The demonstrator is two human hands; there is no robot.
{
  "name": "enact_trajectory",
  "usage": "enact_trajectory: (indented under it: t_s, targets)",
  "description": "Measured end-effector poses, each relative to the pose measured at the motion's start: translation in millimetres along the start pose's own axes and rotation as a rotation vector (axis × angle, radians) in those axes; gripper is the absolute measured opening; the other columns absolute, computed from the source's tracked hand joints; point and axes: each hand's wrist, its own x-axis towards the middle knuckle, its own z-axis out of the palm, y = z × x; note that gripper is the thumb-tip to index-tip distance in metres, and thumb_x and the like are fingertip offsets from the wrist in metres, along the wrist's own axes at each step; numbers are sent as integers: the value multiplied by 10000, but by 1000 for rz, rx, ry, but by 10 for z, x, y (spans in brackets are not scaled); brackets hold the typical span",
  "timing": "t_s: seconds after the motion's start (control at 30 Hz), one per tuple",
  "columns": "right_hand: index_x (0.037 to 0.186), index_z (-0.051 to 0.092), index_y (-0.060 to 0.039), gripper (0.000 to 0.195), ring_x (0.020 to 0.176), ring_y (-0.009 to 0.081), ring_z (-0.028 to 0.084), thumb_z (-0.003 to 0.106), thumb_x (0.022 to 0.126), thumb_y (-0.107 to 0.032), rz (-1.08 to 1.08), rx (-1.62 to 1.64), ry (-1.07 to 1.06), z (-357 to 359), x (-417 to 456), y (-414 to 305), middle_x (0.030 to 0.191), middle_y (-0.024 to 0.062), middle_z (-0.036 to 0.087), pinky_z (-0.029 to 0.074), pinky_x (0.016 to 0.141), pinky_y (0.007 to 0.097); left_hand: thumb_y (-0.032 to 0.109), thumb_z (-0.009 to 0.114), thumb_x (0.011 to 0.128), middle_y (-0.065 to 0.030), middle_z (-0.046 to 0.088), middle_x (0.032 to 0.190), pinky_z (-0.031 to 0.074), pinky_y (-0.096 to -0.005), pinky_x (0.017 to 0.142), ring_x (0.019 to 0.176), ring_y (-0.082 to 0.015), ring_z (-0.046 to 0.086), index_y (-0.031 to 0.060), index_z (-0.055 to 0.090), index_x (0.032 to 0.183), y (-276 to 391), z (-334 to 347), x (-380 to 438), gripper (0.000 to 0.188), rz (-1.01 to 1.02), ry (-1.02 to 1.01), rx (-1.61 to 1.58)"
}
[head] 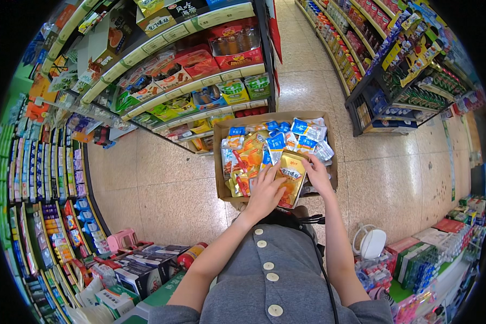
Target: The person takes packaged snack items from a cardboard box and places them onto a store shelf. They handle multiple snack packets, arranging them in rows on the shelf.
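Observation:
A gold snack package [293, 166] with printed writing is held between my two hands, just above the near side of an open cardboard box [218, 162]. My left hand [265, 190] lies against its left side with the fingers spread over the front. On the other side, my right hand [318, 176] grips the upper right edge. Whether it is one package or a thin stack cannot be told. Inside the box are loose gold and orange snack packets [249, 156] on the left. Blue and white snack packets [303, 128] fill the back and right.
Shelves of boxed and bagged snacks [227, 91] rise just beyond the box on the left. A second shelf rack [382, 109] stands across the tiled aisle [308, 77]. Several cartons [141, 275] and a red fire extinguisher [192, 254] are at my lower left, a goods-covered counter [441, 279] at my right.

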Motion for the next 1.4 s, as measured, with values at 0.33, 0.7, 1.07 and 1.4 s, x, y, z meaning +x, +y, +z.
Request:
enact_trajectory:
  t_s: [0.33, 0.7, 1.07, 1.4]
  targets:
    - [1179, 585, -22, 425, 868, 186, 656, 739, 795, -122, -114, -198, 72, 45, -39, -82, 1023, 108, 677, 526, 758, 322, 144, 729, 783, -153, 526, 1226, 426, -467, 935, 1144, -358, 496, 16, 519, 1197, -1160, 158, 280, 481, -328, 33, 270]
    - [1197, 591, -42, 425, 870, 174, 653, 731, 804, -124, -150, -230, 68, 31, -26, -73, 993, 95, 692, 521, 768, 318, 215, 780, 734, -127, 553, 1139, 426, -432, 891, 1092, -309, 514, 58, 589, 1075, -1160, 187, 396, 421, -321, 11, 438]
    - [1204, 584, -32, 426, 858, 163, 641, 723, 806, -96, -87, -177, 46, 0, -66, -94, 1019, 92, 689, 522, 744, 304, 166, 666, 815, -152, 576, 1028, 440, -459, 843, 1016, -343, 546, 41, 636, 1010, -797, 230, -141, 233, -354, 92, 131]
    - [1220, 587, -39, 435, 849, 151, 621, 724, 811, -94, 14, -90, 65, -17, -57, -13, 1015, 85, 679, 523, 723, 293, 89, 659, 819, -183, 572, 1023, 466, -466, 818, 956, -394, 571, 23, 580, 1049, -1000, 209, -240, 251, -503, 201, 21]
